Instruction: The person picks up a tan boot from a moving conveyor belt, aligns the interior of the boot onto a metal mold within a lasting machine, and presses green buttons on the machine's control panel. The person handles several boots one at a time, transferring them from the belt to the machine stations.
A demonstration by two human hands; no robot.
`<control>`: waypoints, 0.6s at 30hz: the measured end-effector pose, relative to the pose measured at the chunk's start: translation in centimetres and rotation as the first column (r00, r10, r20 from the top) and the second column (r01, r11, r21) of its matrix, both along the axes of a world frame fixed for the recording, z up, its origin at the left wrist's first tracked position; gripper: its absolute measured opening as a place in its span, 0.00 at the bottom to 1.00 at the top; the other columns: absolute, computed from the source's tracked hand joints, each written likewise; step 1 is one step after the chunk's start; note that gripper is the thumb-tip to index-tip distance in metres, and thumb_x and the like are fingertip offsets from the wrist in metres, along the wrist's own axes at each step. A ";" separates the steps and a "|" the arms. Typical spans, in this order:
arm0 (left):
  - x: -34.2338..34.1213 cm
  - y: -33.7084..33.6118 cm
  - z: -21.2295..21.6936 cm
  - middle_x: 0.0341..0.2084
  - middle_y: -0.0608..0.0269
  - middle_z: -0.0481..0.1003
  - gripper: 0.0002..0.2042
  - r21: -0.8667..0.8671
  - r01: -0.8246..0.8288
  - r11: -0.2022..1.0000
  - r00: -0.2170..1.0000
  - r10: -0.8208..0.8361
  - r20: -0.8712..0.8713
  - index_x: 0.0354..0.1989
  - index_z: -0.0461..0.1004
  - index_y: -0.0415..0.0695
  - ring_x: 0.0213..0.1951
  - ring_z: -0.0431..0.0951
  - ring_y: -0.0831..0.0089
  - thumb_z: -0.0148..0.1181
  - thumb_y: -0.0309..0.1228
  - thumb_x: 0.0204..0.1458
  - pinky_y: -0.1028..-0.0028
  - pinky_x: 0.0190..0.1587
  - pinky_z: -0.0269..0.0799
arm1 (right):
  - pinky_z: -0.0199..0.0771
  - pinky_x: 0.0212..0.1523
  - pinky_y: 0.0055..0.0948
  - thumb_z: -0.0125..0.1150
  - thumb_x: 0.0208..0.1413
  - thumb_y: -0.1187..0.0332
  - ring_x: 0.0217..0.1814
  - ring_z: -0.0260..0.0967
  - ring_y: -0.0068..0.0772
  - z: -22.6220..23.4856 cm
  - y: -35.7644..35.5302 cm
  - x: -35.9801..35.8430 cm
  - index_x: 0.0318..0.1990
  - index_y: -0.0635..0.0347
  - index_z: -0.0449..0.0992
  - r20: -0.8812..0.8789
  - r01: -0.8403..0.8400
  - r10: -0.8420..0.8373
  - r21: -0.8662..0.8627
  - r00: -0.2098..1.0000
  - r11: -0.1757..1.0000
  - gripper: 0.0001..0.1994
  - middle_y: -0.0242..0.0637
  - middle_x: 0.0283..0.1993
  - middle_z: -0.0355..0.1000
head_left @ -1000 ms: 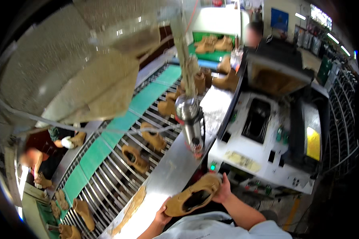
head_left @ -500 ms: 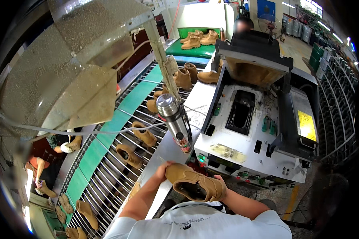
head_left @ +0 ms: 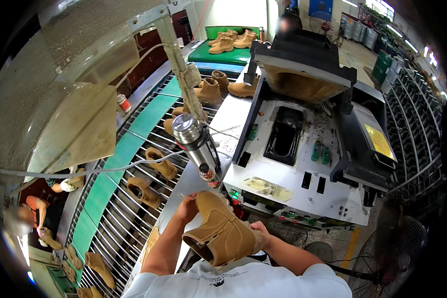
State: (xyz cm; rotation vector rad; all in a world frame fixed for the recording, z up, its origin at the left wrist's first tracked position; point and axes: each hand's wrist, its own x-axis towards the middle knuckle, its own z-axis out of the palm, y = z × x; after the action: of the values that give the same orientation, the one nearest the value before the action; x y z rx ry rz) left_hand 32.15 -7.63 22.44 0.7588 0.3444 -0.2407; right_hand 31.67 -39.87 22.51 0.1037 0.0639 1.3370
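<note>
A tan ankle boot [head_left: 222, 229] is held between both hands in front of my chest, tilted so its side and the ankle opening show. My left hand [head_left: 187, 207] grips it by the toe end. At the heel end, my right hand [head_left: 261, 235] is closed on it, the fingers partly hidden behind the boot. Beyond the boot stands a white machine [head_left: 263, 181] with its black lid [head_left: 303, 74] raised over a dark, boot-shaped opening [head_left: 284, 136].
A steel thermos [head_left: 193, 141] and a small bottle [head_left: 208, 176] stand left of the machine. Several tan boots rest on the roller conveyor [head_left: 129, 218] with a green strip. Co-workers handle boots at far left. A fan [head_left: 397, 253] stands at lower right.
The boot has been turned in my hands: its opening faced up before, and now its side shows with the opening toward my lower left. The view has shifted slightly to the right.
</note>
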 end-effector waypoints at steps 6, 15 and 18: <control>-11.4 7.3 -15.7 0.23 0.62 0.70 0.11 0.177 -0.200 0.964 0.749 0.267 -0.606 0.31 0.68 0.45 0.30 0.72 0.64 0.52 0.41 0.55 0.68 0.32 0.70 | 0.55 0.66 0.37 0.65 0.34 0.58 0.68 0.55 0.41 7.4 -3.0 6.0 0.71 0.59 0.44 0.714 0.676 -0.298 -0.323 0.633 0.663 0.53 0.44 0.69 0.52; -19.5 8.3 -23.3 0.09 0.61 0.64 0.29 0.268 -0.359 0.894 0.526 0.431 -0.733 0.15 0.62 0.44 0.11 0.65 0.69 0.57 0.58 0.50 0.74 0.14 0.64 | 0.60 0.61 0.33 0.65 0.37 0.67 0.65 0.58 0.41 10.4 -10.5 27.1 0.68 0.57 0.54 0.839 0.981 0.510 -0.139 0.189 -0.134 0.45 0.48 0.67 0.57; -17.1 6.4 -17.9 0.09 0.60 0.66 0.30 0.414 -0.296 0.861 0.449 0.507 -0.736 0.14 0.62 0.44 0.11 0.65 0.68 0.59 0.59 0.49 0.74 0.13 0.63 | 0.64 0.57 0.35 0.66 0.36 0.61 0.61 0.64 0.45 13.4 -8.3 30.6 0.69 0.52 0.51 0.676 0.909 0.614 -0.234 0.407 -0.345 0.47 0.50 0.62 0.64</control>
State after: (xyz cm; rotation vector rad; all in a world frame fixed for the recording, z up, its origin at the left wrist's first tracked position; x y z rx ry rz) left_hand 15.05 -1.23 4.57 0.7166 1.4991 -0.0798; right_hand 62.30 -48.16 35.90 -2.2171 0.2508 -0.0115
